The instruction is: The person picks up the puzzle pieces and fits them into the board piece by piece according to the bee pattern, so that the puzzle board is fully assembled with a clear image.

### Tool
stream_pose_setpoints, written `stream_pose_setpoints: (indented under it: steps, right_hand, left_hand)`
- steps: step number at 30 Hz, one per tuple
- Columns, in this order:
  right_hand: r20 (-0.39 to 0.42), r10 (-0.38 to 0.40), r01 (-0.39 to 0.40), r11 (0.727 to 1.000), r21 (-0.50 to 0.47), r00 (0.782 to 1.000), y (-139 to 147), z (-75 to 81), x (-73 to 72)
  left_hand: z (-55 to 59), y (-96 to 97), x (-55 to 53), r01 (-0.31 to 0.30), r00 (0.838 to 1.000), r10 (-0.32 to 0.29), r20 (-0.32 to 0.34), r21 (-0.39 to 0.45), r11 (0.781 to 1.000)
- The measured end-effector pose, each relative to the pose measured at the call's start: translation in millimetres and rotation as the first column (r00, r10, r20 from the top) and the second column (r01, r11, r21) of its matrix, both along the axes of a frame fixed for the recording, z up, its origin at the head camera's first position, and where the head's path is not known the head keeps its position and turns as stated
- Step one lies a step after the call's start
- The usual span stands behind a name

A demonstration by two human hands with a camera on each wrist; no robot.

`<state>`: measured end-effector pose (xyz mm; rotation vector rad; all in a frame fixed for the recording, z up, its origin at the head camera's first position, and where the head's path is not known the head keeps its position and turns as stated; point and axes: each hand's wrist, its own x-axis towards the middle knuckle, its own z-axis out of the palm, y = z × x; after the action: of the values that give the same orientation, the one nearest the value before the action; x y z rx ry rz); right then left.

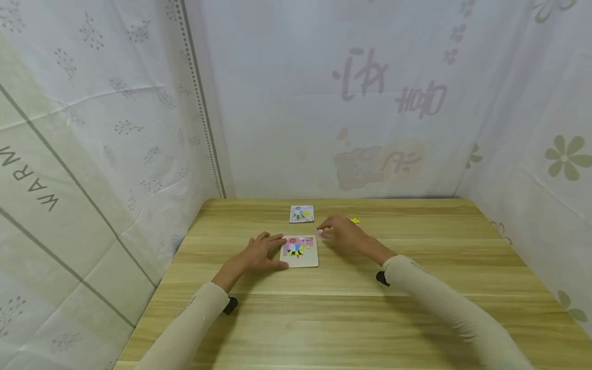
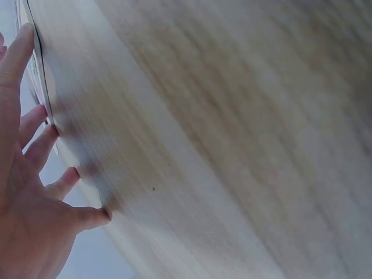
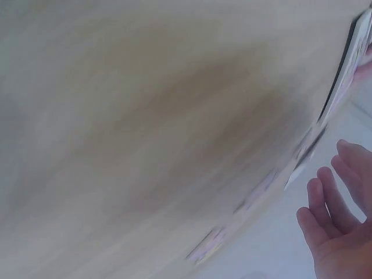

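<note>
A square jigsaw puzzle board (image 1: 305, 261) lies on the table, partly filled with colourful pieces that form a bee picture on pink. My left hand (image 1: 264, 254) rests at the board's left side with fingers spread, the thumb by its lower left corner and the index finger by the upper left. In the left wrist view the left hand (image 2: 35, 192) shows straight fingers touching the board's edge and the table. Just off the board's upper right corner, my right hand (image 1: 344, 234) pinches a small pink and dark puzzle piece (image 1: 319, 232). In the right wrist view that piece is hidden.
Behind the board lies a square picture card (image 1: 302, 214) with a bee print. Loose puzzle pieces (image 1: 355, 220), one of them yellow, lie beyond the right hand, partly covered by it. Printed curtains (image 1: 287, 103) hang along the table's back and sides.
</note>
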<state>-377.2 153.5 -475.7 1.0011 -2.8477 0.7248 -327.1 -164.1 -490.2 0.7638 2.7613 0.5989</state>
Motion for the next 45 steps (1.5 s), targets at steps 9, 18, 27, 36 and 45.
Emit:
stream_pose_setpoints:
  steps: [9, 18, 27, 36, 45]
  right_hand:
    - [-0.059, -0.073, 0.075, 0.997, 0.023, 0.996, 40, 4.3, -17.4]
    - [0.023, -0.216, 0.216, 0.976, 0.018, 0.976, 74, 7.9, -29.2]
    - [0.028, -0.267, 0.266, 0.963, 0.036, 0.963, 90, -1.3, -37.0]
    - [0.080, -0.264, 0.260, 0.964, 0.060, 0.961, 85, -6.4, -33.2]
    - [0.084, -0.176, 0.175, 0.984, 0.017, 0.981, 76, -10.2, -35.8]
  left_hand:
    - [-0.2, -0.5, 1.2, 0.005, 1.000, -0.005, -0.021, 0.008, 1.000]
    - [1.0, 0.1, 1.7, 0.010, 1.000, -0.010, -0.012, 0.008, 1.000]
    - [0.8, 0.2, 0.6, 0.009, 1.000, -0.009, -0.015, 0.005, 1.000]
    - [-1.8, 0.1, -0.6, 0.017, 1.000, -0.017, -0.014, 0.002, 1.000]
    - [-1.0, -0.5, -0.5, 0.017, 1.000, -0.017, -0.017, 0.000, 1.000]
